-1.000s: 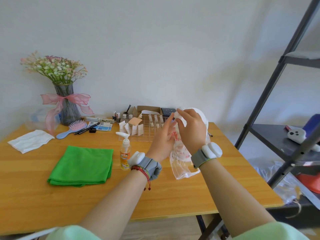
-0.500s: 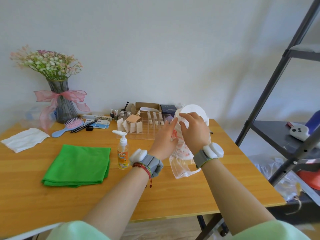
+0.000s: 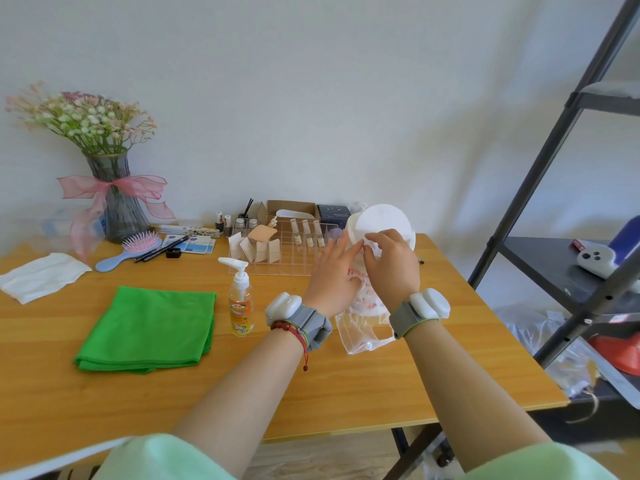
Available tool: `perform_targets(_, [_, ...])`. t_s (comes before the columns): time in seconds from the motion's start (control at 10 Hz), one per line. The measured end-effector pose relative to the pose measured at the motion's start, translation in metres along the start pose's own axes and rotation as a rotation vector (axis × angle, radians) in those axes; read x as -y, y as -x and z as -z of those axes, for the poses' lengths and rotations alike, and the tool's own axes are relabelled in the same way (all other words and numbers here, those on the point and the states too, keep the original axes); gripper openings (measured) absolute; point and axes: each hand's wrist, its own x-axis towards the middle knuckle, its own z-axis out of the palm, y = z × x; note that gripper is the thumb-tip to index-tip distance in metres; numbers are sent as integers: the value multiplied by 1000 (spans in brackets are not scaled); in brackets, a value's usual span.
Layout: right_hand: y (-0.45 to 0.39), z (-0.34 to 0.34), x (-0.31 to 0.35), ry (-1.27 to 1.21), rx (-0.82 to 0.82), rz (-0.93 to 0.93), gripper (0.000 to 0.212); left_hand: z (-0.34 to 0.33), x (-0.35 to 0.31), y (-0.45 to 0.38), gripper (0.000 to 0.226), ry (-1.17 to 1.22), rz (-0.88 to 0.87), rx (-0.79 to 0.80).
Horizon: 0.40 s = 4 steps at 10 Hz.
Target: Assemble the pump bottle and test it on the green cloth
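Note:
The pump bottle [image 3: 240, 304], clear with an orange label and a white pump head on top, stands upright on the wooden table [image 3: 398, 386]. The folded green cloth [image 3: 149, 329] lies just left of it. Neither hand touches either one. To the bottle's right, my left hand [image 3: 334, 275] holds a clear plastic bag [image 3: 363, 332] between thumb and straight fingers. My right hand [image 3: 389, 263] pinches a round white pad [image 3: 384, 220] sticking out of the bag's top. The bag's lower end rests on the table.
A clear compartment organiser [image 3: 277, 251] with small vials stands behind the bottle. A vase of flowers [image 3: 116, 202], a hairbrush [image 3: 133, 249] and a white cloth [image 3: 41, 275] sit at the left. A dark metal shelf [image 3: 561, 271] stands to the right of the table.
The white pad stands a little higher out of the bag. Both hands stay at the bag; the bottle and the green cloth have not moved.

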Motion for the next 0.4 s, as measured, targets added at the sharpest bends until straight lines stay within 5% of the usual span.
perform_targets(0.2, [2, 5, 9, 6, -9, 44, 28, 10, 1, 4, 61, 140, -5, -32])
perform_targets(0.4, [3, 6, 29, -94, -97, 83, 20, 31, -5, 21, 34, 290, -38, -292])
